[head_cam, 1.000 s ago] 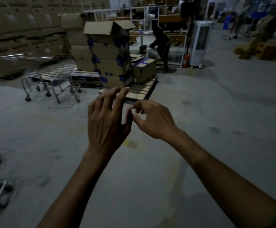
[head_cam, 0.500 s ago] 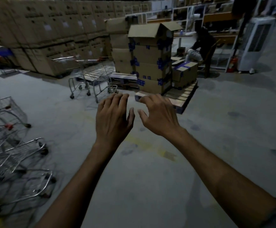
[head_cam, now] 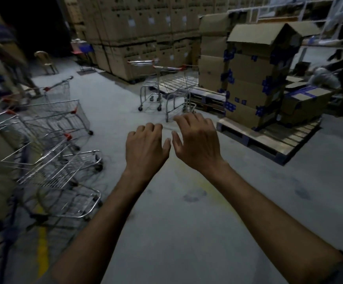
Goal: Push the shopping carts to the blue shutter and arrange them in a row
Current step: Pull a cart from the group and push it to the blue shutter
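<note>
**A:** What lies around your hands?

**B:** Far beyond your fingertips stands a wall of stacked cardboard boxes (head_cam: 146, 35). Ahead and to the right of your right hand, a wooden pallet (head_cam: 273, 140) carries a tall box stack (head_cam: 254, 78) patched with blue tape.

**A:** And the carts?

**B:** To the left of your left hand, several shopping carts (head_cam: 49, 144) are crowded together, some tipped at angles; blur hides exactly how they touch. Two more carts (head_cam: 166, 87) stand upright ahead of your hands, just beside the boxes.

**A:** What are your hands doing?

**B:** Your left hand (head_cam: 145, 149) and right hand (head_cam: 197, 142) are raised side by side over bare concrete floor (head_cam: 176, 232), palms down, thumbs nearly meeting. The fingers are loosely spread and curled, gripping nothing. Neither hand touches a cart.
</note>
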A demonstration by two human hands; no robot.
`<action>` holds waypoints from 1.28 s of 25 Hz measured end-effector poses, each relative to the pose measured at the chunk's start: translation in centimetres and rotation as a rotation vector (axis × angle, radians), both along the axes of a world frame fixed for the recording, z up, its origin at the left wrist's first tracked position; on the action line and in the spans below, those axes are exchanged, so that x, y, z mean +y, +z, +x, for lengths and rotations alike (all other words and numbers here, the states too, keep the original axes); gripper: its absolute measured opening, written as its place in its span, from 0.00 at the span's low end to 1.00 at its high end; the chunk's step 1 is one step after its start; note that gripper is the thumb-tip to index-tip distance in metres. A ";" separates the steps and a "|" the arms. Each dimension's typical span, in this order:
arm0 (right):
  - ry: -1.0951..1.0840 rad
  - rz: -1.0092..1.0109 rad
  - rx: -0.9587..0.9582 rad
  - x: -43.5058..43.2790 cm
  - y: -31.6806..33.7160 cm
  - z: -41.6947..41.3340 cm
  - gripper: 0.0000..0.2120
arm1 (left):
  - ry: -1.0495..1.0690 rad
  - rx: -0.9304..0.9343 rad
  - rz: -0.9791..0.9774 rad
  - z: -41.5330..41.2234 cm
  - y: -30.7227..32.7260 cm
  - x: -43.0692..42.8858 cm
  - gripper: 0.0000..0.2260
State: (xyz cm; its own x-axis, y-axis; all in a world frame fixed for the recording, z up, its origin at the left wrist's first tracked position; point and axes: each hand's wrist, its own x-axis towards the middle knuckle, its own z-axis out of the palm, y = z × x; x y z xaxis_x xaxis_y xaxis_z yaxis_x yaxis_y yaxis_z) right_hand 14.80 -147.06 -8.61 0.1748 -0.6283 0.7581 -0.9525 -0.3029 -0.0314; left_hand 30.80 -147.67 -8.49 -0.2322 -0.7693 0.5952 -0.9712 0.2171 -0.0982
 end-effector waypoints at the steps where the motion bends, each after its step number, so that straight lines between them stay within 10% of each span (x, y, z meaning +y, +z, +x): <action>1: 0.040 -0.029 -0.007 -1.6 0.0 0.4 0.18 | 0.031 0.010 -0.018 0.5 -0.1 -1.1 0.20; 10: 0.418 -0.090 0.004 -12.2 0.7 8.1 0.32 | 0.264 0.106 -0.175 7.2 -0.9 -6.1 0.25; 23: 0.647 0.471 -0.112 -23.3 -3.4 31.0 0.14 | 0.565 0.258 0.355 30.9 -3.1 -12.5 0.18; 32: 0.692 0.569 -0.086 -31.4 -6.2 44.0 0.18 | 0.524 0.265 0.308 43.7 -7.0 -21.2 0.18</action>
